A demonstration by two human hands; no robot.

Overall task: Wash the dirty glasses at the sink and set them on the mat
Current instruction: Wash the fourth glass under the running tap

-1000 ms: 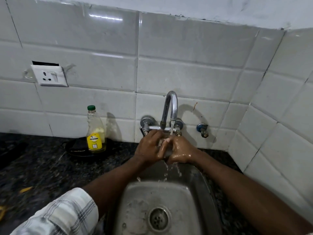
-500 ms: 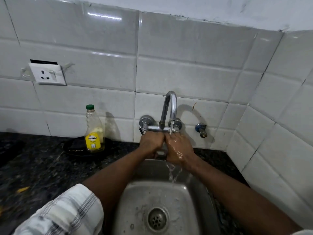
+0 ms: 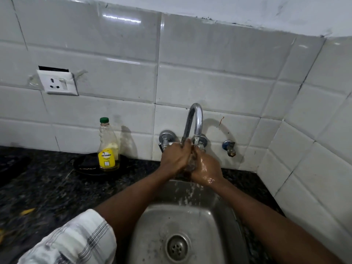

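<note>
My left hand (image 3: 175, 157) and my right hand (image 3: 206, 169) are pressed together under the chrome tap (image 3: 194, 121), over the back of the steel sink (image 3: 152, 225). Between the palms shows a small, blurred, translucent grey shape that looks like a clear glass (image 3: 192, 161); most of it is hidden by my fingers. Both hands curl round it. Water runs from the spout onto it and splashes into the sink. My right hand is wet and shiny. No mat is in view.
A bottle of yellow liquid with a green cap (image 3: 108, 147) stands on a dark dish (image 3: 85, 166) on the black granite counter (image 3: 38, 187), left of the sink. White tiled walls close in behind and on the right. A wall socket (image 3: 57, 82) sits upper left.
Both hands have risen closer to the spout and turned against each other under the running water. The camera has shifted slightly.
</note>
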